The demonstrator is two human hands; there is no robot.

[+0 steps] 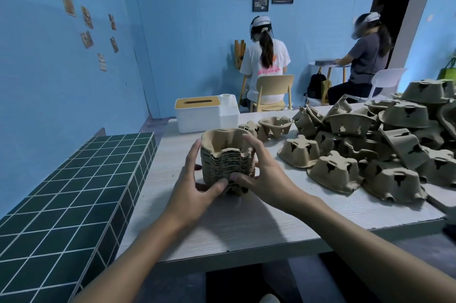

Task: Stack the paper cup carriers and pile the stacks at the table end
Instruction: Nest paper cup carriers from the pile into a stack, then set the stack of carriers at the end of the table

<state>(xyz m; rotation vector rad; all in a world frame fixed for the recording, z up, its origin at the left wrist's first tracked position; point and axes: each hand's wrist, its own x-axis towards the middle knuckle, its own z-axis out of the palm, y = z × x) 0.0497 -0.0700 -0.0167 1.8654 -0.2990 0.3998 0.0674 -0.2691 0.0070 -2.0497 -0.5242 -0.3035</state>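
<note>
The fingers point(194, 152) of the left hand point(197, 180) are curling round the left side of a stack of paper cup carriers point(225, 163), and the left thumb is pressing against its lower front. The right hand point(262, 172) is gripping the opposite side: its fingers point(249, 139) are hooking over the top rim at the right, and its thumb is lying across the lower front, where its tip is almost meeting the left thumb. The stack is sitting upright between the two palms, open side up, with the nested rims showing as tight layers. Its base is hanging at or just above the worktop point(246, 226); I cannot tell whether it is touching.

Just behind the stack, two single carriers point(272, 126) are lying on the worktop. To the right, well apart from the hands, a big heap of loose carriers point(370, 147) is spreading toward the far right edge, most of them upside down. A white tissue box point(198, 116) with a wooden lid is standing at the far left corner. A green-tiled counter point(74, 191) is running along the worktop's left side. Beyond, two people are sitting on chairs facing the blue wall.
</note>
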